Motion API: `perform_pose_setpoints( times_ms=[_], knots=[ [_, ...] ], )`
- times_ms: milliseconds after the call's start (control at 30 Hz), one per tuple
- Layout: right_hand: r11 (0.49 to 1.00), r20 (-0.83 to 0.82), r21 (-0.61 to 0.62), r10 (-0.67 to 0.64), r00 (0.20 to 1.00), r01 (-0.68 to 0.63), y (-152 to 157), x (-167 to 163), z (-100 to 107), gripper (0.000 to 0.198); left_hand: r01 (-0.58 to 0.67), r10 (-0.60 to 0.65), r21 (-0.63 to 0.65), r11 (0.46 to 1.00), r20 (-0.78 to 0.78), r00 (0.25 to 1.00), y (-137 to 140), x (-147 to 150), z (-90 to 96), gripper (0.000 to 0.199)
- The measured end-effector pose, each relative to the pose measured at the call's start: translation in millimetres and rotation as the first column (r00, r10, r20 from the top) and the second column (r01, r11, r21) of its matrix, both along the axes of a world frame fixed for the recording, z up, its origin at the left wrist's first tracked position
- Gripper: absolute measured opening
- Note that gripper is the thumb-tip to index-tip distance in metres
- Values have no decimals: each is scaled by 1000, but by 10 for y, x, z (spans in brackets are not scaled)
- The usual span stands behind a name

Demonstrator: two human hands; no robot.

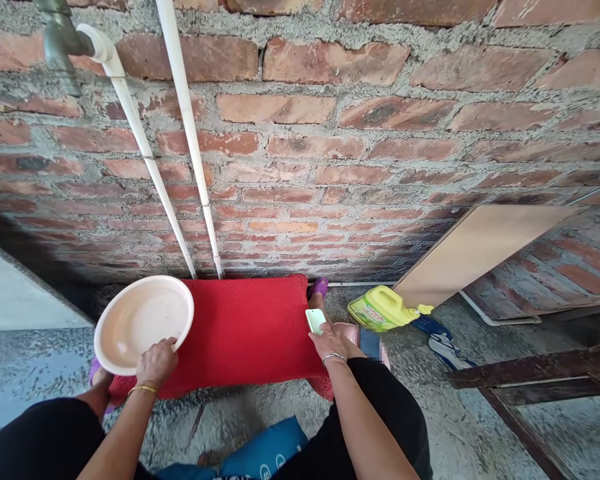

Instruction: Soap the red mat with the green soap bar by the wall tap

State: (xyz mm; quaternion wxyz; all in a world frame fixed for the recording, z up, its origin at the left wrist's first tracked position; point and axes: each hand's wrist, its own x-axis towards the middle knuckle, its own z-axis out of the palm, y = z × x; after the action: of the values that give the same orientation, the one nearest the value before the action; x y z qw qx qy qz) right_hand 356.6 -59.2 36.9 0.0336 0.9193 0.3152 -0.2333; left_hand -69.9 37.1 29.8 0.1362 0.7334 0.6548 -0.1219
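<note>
We grip the near right rim of the basin (153, 313) with the left hand (157, 365), fingers curled over the edge. The basin lies beyond this hand and to its left, overlapping the left end of the red cloth (245, 327); its hollow faces up and toward us. We cannot tell whether the cloth bears its weight.

We hold the pale green slab (315, 321) in the right hand (329, 343), with its far end projecting beyond the fingers. The slab appears over the right edge of the cloth, well apart from the basin; the main width of the cloth lies between the two. The position of the right thumb is too small to confirm.

To the right of the slab, we locate the yellow jug (377, 308), near the foot of the leaning board (470, 247). Behind the cloth, we note two white pipes (190, 127) running up the brick wall (300, 107). Between our legs, we see the blue bag (267, 450).
</note>
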Motion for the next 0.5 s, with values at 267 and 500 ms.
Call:
perform_pose_setpoints(
  times_ms=[267,500],
  knots=[
    [989,-38,137,-57,998,62,-4,67,-95,43,-22,22,-21,1000,-5,1000,11,27,50,44],
    [991,-83,71,-107,991,113,21,106,-102,40,-10,10,-27,1000,-22,1000,-5,49,98,44]
  ],
)
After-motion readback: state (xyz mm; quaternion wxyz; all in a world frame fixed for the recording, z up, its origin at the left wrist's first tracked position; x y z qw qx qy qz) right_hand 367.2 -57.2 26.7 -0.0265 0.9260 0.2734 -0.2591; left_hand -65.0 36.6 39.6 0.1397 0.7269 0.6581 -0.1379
